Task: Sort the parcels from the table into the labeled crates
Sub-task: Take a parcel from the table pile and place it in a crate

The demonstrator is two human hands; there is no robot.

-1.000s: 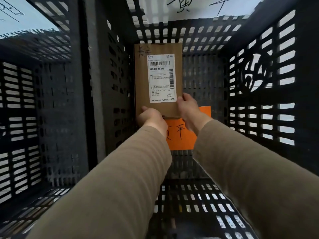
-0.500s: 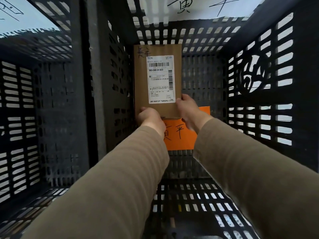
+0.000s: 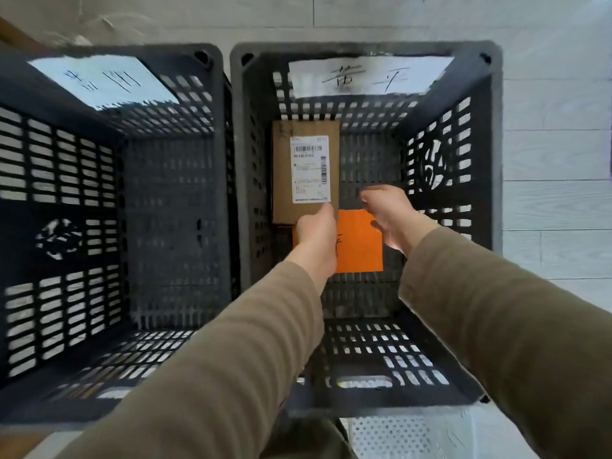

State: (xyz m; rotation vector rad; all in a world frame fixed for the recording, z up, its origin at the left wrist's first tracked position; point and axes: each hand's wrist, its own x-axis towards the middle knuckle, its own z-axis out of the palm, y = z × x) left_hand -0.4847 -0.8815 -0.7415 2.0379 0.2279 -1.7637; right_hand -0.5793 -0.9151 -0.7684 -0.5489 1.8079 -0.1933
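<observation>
A: Head view, entry one. What do we list as containers?

B: We list two dark slotted crates side by side. The left crate [image 3: 165,53] has a white paper label [image 3: 102,82] at its far rim. The right crate [image 3: 364,49] has a white paper tag [image 3: 367,76] with handwritten characters at its far rim.

A: Entry two, the parcel?

B: We enter one brown cardboard parcel [image 3: 281,180]. It lies in the right crate, in the far left corner, with its long side along the left wall. A white shipping sticker [image 3: 310,168] with barcodes faces up on it.

A: Anything else in that crate?

B: One orange card [image 3: 359,241] with dark handwriting, flat on the crate floor just nearer to us than the parcel. We cannot tell whether the two overlap, because the left hand covers that spot.

A: Hands?

B: The left hand [image 3: 316,231] is at the parcel's near edge, with one finger [image 3: 326,210] touching the near right corner. The other fingers are hidden behind the back of the hand, so we cannot tell whether it grips the parcel or only touches it. The right hand [image 3: 389,212] is inside the crate, to the right of the parcel and apart from it. Its fingers are loosely curled and hold nothing.

A: Remainder?

B: Two olive-brown sleeves, left sleeve [image 3: 231,359] and right sleeve [image 3: 496,309], reach in over the near rim. There is a white perforated sheet [image 3: 381,435] below the right crate's near wall. A pale tiled surface [image 3: 546,160] lies beyond the crates.
</observation>
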